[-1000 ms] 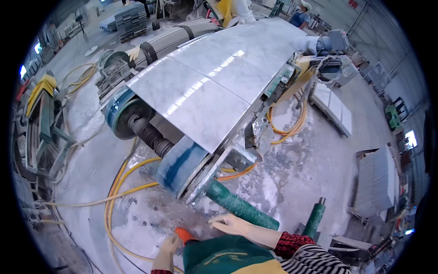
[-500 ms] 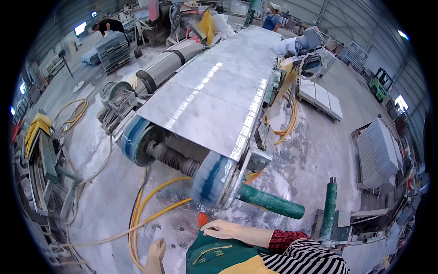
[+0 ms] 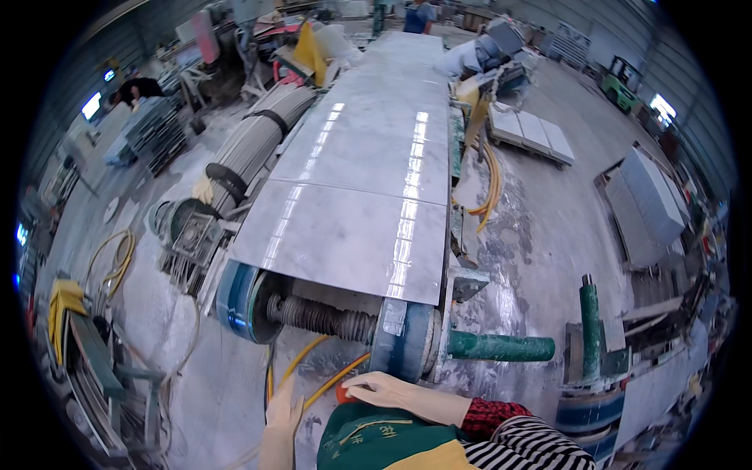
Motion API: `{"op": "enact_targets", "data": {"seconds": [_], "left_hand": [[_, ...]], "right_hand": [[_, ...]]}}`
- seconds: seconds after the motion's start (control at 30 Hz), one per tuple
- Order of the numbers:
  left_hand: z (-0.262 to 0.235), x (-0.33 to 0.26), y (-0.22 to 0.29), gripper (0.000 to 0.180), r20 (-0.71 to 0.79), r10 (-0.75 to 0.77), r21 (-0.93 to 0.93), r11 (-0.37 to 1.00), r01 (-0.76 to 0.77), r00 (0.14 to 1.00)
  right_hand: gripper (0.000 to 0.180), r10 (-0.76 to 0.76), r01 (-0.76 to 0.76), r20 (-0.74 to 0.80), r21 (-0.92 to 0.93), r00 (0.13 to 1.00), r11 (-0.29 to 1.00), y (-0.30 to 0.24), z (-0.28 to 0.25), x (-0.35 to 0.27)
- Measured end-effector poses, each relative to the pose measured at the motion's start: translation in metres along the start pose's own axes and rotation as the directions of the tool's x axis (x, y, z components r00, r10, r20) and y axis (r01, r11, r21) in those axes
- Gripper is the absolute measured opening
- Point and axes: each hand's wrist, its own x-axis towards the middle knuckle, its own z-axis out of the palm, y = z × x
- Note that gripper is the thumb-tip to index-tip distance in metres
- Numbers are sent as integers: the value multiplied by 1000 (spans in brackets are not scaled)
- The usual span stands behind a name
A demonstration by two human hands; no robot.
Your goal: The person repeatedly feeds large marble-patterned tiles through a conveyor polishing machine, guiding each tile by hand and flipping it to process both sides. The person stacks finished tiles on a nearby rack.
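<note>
Both my hands wear cream rubber gloves. My left hand [image 3: 283, 407] hangs low in front of me, fingers apart and stretched upward, holding nothing. Across the front of my green and yellow apron [image 3: 384, 431] lies my right hand [image 3: 380, 389], its fingers extended and no object visible in it. An orange shoe tip [image 3: 342, 393] shows beside it. Ahead, a polished white-grey stone slab [image 3: 345, 235] lies flat on the conveyor, a narrow seam from the slab beyond. The near end has a blue-rimmed roller [image 3: 403, 341] just past my right hand.
Right of the conveyor sticks out a green pipe [image 3: 501, 348], near an upright green post [image 3: 590, 325]. Yellow hoses [image 3: 333, 381] cross the floor. Stacked slabs [image 3: 652, 196] stand at the right. A person [image 3: 420, 17] is at the far end; another person [image 3: 137, 90] bends at the left.
The view has swung and moved closer, so the conveyor stands straighter ahead. My left hand has risen and its fingers have spread. My right hand stays at the apron.
</note>
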Motion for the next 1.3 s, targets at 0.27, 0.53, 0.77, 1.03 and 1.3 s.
{"op": "enact_targets", "data": {"seconds": [0.27, 0.53, 0.77, 1.03, 1.3], "left_hand": [[-84, 217, 133, 85, 7, 557, 253, 802, -541, 830], [-41, 305, 146, 87, 129, 795, 323, 532, -783, 593], [-20, 327, 144, 64, 231, 773, 510, 421, -750, 591], [-104, 327, 216, 75, 468, 559, 432, 531, -729, 684], [-136, 374, 220, 89, 596, 544, 190, 618, -763, 590]], "right_hand": [[42, 349, -242, -433, 284, 831, 928, -16, -2, -47], [41, 479, -178, -668, 469, 569, 865, -32, 43, -67], [40, 454, -77, -746, 482, 487, 873, -13, 41, -90], [38, 411, 55, -784, 489, 465, 870, 23, 9, -127], [37, 308, 89, -731, 449, 609, 889, 14, -37, -138]]}}
